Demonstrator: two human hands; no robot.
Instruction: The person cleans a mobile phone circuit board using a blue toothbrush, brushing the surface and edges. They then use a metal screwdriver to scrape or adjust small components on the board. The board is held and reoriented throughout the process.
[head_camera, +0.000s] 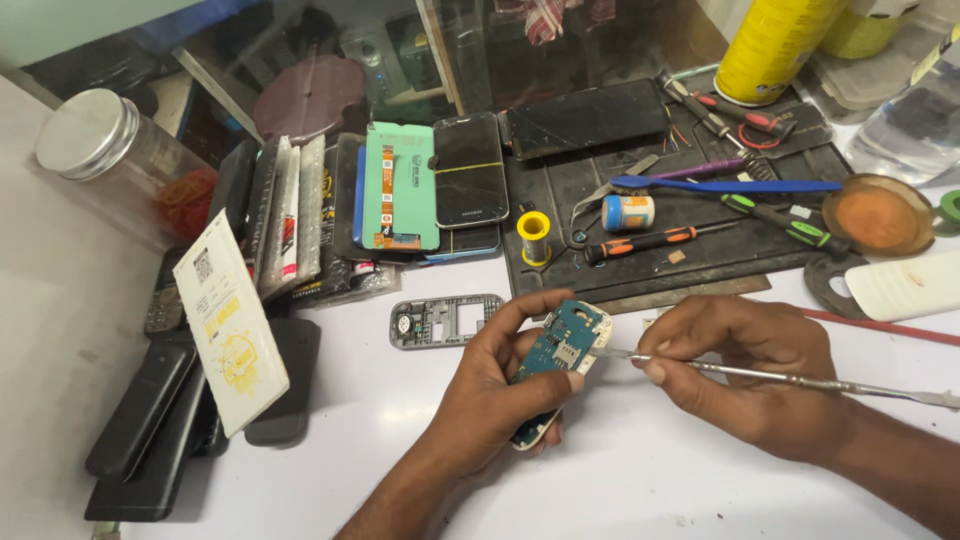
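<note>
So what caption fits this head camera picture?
Left hand grips an opened small phone with blue-green circuit board; right hand pokes it with a thin metal pry tool.

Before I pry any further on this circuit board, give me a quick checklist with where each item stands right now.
1. Left hand has a firm grip on the opened phone, circuit board facing up: ok.
2. Right hand pinches the metal pry tool near its tip: ok.
3. Tool tip meets the board's right edge: ok.
4. How far the tip sits under the board: cannot tell.
5. Grey phone frame lies clear of both hands: ok.
6. Screws left in the board: cannot tell.
</note>
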